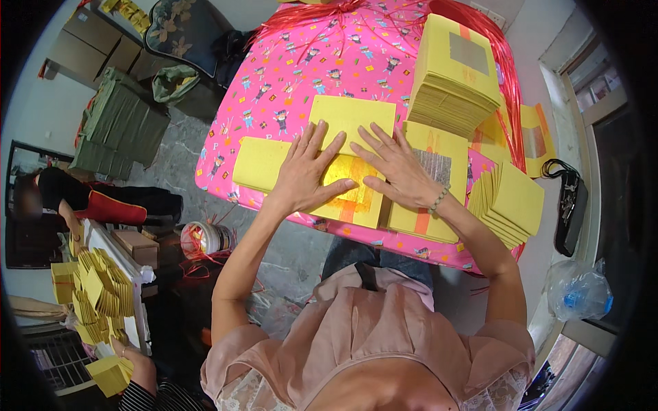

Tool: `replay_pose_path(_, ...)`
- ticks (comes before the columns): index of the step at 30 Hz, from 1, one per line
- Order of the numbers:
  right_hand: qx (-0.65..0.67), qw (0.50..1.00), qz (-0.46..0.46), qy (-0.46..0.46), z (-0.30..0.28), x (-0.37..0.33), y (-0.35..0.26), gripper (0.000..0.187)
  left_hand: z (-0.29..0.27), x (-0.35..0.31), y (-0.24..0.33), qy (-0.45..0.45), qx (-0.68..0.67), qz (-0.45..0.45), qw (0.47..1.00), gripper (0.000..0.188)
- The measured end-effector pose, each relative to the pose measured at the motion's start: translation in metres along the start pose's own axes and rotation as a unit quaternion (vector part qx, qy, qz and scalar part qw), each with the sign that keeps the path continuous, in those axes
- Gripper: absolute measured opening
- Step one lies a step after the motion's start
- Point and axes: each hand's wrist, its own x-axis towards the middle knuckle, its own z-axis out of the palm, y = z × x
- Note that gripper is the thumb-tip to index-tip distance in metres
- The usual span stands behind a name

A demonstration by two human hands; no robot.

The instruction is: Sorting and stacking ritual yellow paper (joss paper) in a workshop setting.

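Observation:
My left hand (312, 168) lies flat, fingers spread, on yellow paper at the near edge of the table. Beside it, my right hand (404, 164) is also flat and spread, a beaded bracelet on its wrist. Between my thumbs shows a yellow sheet with a gold foil square (348, 181) and orange print. A plain yellow sheet (353, 113) extends beyond my fingertips. By my left hand rests a plain yellow paper bundle (257, 164). Partly under my right hand and forearm is a yellow stack with a silver foil square (439, 164).
A tall yellow paper stack (456, 82) stands at the far right of the pink patterned table (274, 89). Fanned yellow packets (510, 205) lie near right. Red plastic strands (329, 17) trail across the back. At left, other people work beside yellow bundles (99, 288); a bucket (209, 238) stands nearby.

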Motion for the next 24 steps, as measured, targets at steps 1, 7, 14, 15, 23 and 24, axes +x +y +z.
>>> replay_pose_path(1, -0.009, 1.000, 0.006, -0.004, -0.002, -0.001, -0.001, 0.061, -0.002, 0.001, 0.001, -0.001, -0.006, 0.001, 1.000, 0.089)
replay_pose_path(7, -0.018, 1.000, 0.005, 0.018, -0.003, 0.005, 0.000, 0.054, 0.001, 0.000, -0.004, 0.011, -0.056, 0.006, 0.998, 0.083)
replay_pose_path(14, 0.005, 0.991, 0.002, 0.134, -0.002, 0.018, 0.009, 0.037, -0.012, 0.005, -0.028, 0.059, -0.364, -0.030, 0.929, 0.058)
replay_pose_path(15, 0.005, 0.991, 0.000, 0.135, 0.000, 0.019, 0.011, 0.037, -0.014, 0.006, -0.025, 0.134, -0.366, -0.049, 0.920, 0.051)
replay_pose_path(23, -0.094, 0.958, -0.077, 0.261, 0.005, 0.021, -0.003, 0.027, -0.027, 0.007, -0.026, 0.151, -0.298, -0.282, 0.899, 0.053)
replay_pose_path(24, -0.095, 0.957, -0.078, 0.262, 0.006, 0.020, -0.009, 0.027, -0.026, 0.008, -0.027, 0.126, -0.368, -0.300, 0.871, 0.053)
